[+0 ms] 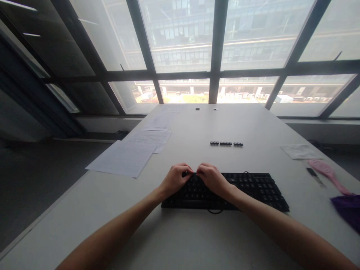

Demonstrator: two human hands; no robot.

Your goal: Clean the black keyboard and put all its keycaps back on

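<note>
A black keyboard lies flat on the white table, with a loop of cable showing under its near edge. At its far edge, left of the middle, my left hand is closed in a pinch over the top row of keys. Just beside it, my right hand is pinched too, its fingertips close to those of the left. Whatever lies between the fingers is too small or hidden to make out. Beyond the keyboard, several loose black keycaps stand in a line of three short groups.
Paper sheets overlap along the table's left side. On the right lie a white wipe or tissue, a pink-handled brush, a small black-and-clear item and purple cloth. Windows rise behind the table.
</note>
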